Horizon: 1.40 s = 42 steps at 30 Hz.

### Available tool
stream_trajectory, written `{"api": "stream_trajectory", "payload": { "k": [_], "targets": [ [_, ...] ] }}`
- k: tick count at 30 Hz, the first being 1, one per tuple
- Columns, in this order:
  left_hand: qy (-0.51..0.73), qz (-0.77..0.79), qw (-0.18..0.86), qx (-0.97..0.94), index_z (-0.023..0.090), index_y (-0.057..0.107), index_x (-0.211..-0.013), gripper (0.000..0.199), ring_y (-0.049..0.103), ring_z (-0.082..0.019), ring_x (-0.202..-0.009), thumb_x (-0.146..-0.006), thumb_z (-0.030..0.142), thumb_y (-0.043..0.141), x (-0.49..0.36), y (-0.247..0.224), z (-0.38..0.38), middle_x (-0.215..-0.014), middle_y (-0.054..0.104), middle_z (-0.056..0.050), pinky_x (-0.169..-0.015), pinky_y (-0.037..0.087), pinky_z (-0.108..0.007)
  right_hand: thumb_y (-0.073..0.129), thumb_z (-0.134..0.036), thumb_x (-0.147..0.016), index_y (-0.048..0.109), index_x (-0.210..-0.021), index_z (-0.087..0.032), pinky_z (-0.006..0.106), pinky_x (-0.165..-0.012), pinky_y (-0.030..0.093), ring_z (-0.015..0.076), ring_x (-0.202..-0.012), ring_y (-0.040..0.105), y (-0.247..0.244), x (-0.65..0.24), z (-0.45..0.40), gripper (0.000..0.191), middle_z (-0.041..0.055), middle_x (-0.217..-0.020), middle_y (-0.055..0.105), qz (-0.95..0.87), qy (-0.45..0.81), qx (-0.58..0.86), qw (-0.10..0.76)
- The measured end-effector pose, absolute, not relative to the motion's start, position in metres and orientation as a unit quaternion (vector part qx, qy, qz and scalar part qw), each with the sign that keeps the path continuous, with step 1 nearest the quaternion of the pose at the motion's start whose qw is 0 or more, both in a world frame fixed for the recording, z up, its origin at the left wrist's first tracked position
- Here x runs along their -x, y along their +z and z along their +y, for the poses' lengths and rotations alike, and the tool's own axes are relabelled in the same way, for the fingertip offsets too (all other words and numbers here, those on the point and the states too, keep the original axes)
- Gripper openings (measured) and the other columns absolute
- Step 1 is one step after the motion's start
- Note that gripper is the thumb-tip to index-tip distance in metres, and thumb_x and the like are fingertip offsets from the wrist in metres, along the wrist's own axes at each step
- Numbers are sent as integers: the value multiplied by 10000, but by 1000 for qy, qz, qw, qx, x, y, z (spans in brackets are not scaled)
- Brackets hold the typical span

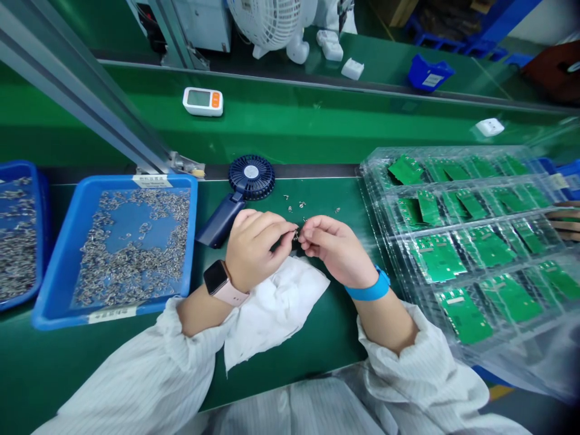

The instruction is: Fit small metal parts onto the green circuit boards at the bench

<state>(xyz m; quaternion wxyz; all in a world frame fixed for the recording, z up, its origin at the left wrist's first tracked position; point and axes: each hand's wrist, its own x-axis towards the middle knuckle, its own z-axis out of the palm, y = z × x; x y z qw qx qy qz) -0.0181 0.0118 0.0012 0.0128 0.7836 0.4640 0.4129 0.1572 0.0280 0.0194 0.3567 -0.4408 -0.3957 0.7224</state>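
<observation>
Over the green bench mat (281, 368), the left hand (256, 244) and right hand (338, 251) nearly touch, each pinching one tiny metal part (296, 237) between its fingertips. One white cloth (276, 308) lies just below the wrists. Five loose metal pieces (301, 205) sit just ahead, near one navy handheld fan (251, 177). To the left, two blue trays (193, 241) hold heaped metal parts. To the right, a clear plastic tray (453, 158) holds rows of green circuit boards (437, 258), with a co-worker's fingers (564, 220) at its edge. Farther off stands one digital meter (203, 101).

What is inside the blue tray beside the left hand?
Small metal parts fill the blue tray except one bare patch of floor; what lies beneath them is hidden.
</observation>
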Motion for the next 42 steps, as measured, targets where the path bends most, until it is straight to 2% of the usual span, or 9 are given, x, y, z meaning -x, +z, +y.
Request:
{"api": "stream_trajectory", "payload": {
  "k": [7,11,15,18,25,28,32,36,42],
  "targets": [
    [410,487,-17,-771,219,631,-871,96,655,-182,-753,-808,153,601,19,3,9,-818,711,-2,-787,418,-392,693,-310,-788,604,-904,-204,274,-691,531,132,-777,620,18,-150,20,181,16,-851,652,-592,544,478,355],
    [421,479,-22,-770,218,608,-858,100,656,-183,-749,-789,146,600,18,3,9,-808,703,-2,-781,419,-392,692,-318,-789,621,-887,-197,272,-695,530,124,-755,618,15,-149,20,170,10,-826,658,-566,598,455,339],
    [431,469,-18,-771,212,595,-856,115,659,-188,-757,-769,138,613,18,3,9,-808,694,-3,-783,423,-397,695,-344,-784,625,-862,-198,230,-583,474,96,-658,567,15,-150,22,180,-11,-779,639,-510,668,423,338],
    [429,468,-17,-773,216,591,-847,110,660,-188,-752,-766,143,608,18,3,9,-805,693,0,-784,425,-397,662,-364,-811,618,-838,-195,220,-544,436,92,-619,530,16,-150,22,177,-19,-728,612,-516,658,431,339],
    [423,471,-18,-774,221,597,-850,91,654,-185,-742,-786,156,598,18,4,8,-810,706,-2,-787,416,-394,566,-258,-865,638,-838,-198,262,-663,481,131,-712,586,18,-152,21,98,-1,-762,639,-660,484,474,325],
    [402,484,-14,-777,219,618,-864,77,644,-184,-755,-810,169,596,18,3,9,-834,711,-6,-809,405,-402,555,-204,-871,643,-853,-202,273,-689,471,143,-724,585,21,-158,24,90,8,-777,637,-733,345,494,314],
    [341,488,-12,-803,219,650,-838,73,624,-195,-765,-852,194,582,18,0,11,-835,715,-7,-832,384,-422,528,-162,-888,642,-860,-197,302,-737,451,169,-760,571,24,-171,31,123,31,-788,619,-820,193,485,235],
    [325,486,-5,-811,222,673,-881,94,625,-205,-793,-867,209,582,17,-2,12,-866,726,-12,-850,374,-436,534,-162,-891,647,-906,-199,304,-731,447,184,-799,578,25,-177,34,120,43,-845,631,-844,161,480,179],
    [370,520,7,-770,214,671,-894,106,645,-206,-802,-844,197,579,17,2,11,-871,724,-24,-842,384,-425,503,-166,-907,660,-984,-190,305,-731,453,184,-798,595,25,-182,37,176,50,-868,641,-798,130,542,229]
  ]
}}
